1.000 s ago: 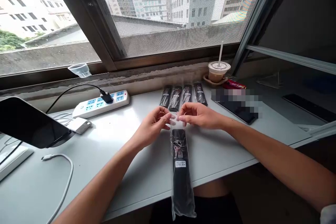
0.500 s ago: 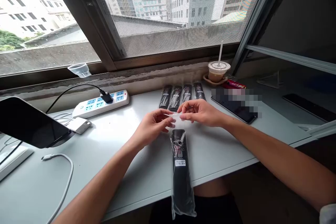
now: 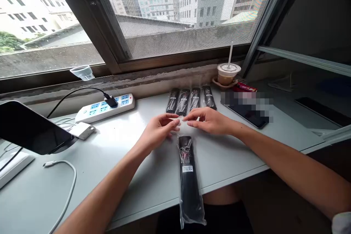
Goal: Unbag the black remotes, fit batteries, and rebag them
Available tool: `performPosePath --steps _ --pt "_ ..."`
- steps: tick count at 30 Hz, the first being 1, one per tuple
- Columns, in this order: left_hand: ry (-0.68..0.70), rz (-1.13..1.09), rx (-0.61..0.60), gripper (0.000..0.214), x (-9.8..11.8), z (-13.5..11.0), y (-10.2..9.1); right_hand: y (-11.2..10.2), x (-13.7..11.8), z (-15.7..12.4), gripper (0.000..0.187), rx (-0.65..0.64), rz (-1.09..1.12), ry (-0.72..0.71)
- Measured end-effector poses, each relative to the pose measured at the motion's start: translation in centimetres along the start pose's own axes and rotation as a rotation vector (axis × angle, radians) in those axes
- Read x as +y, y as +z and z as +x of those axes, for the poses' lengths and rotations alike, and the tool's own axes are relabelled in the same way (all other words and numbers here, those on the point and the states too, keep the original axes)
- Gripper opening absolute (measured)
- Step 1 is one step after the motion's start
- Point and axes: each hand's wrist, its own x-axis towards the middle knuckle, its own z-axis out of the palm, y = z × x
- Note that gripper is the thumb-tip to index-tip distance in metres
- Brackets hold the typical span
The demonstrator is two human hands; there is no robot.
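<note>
A long black item point(image 3: 191, 186) in a clear plastic bag lies in front of me, its near end jutting past the desk edge. It bears a white label and small print; its kind does not show. The bag's clear far end point(image 3: 183, 128) stretches up between my hands. My left hand point(image 3: 161, 129) is closed on the left side of this plastic, thumb and fingers bent. On its right side, my right hand point(image 3: 208, 120) pinches the plastic with thumb and forefinger. Just beyond my fingers, several similar bagged black items point(image 3: 183, 102) lie in a row.
At the left are a power strip point(image 3: 105, 108), a white charger point(image 3: 82, 130), a tablet-like screen point(image 3: 35, 128) and a white cable point(image 3: 74, 179). A lidded drink cup point(image 3: 228, 73) and a dark phone point(image 3: 244, 111) sit at the right. Windows rise behind the desk.
My right hand has moved slightly left and down, its fingertips closer to my left hand. The plastic between them looks less spread. The bagged black item has barely shifted.
</note>
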Motion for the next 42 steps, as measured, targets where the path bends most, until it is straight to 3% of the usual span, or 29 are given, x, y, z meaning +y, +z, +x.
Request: performPosePath --steps 5,8,10,13,18,23,26,28,31,35,42 --pt "-0.030 0.107 -0.042 0.048 0.3 0.0 -0.1 0.2 0.2 0.3 0.031 0.103 0.149 0.013" --pt "0.010 0.126 -0.017 0.044 0.3 0.0 0.0 0.3 0.4 0.5 0.047 0.179 0.318 0.100" --pt "0.031 0.041 0.007 0.043 0.3 -0.1 0.1 0.4 0.4 0.6 0.056 0.126 0.431 0.218" --pt "0.055 -0.115 0.018 0.042 0.4 -0.2 0.3 0.7 0.1 0.5 0.055 -0.049 0.549 0.335" --pt "0.159 -0.135 0.023 0.041 0.7 -0.3 0.6 0.9 -0.2 0.3 0.057 -0.115 0.625 0.236" --pt "0.241 0.000 0.042 0.034 0.5 -0.3 0.1 0.7 0.5 0.3 0.042 0.029 0.439 0.125" --pt "0.269 0.260 0.109 0.031 0.9 -1.1 -0.2 0.4 0.8 0.2 0.026 0.120 0.215 -0.045" --pt "0.241 0.451 0.048 0.036 1.4 -1.9 -0.1 0.2 0.9 0.0 0.028 0.139 0.044 -0.140" --pt "0.137 0.597 -0.134 0.044 2.2 -3.0 0.3 -0.1 1.0 -0.2 0.038 0.102 -0.172 -0.188" --pt "0.046 0.616 -0.269 0.037 2.6 -3.5 0.7 -0.4 1.0 -0.4 0.040 0.029 -0.398 -0.251" --pt "0.067 0.609 -0.235 0.039 2.6 -3.2 -0.6 -0.1 0.6 -0.7 0.050 0.004 -0.729 -0.374"
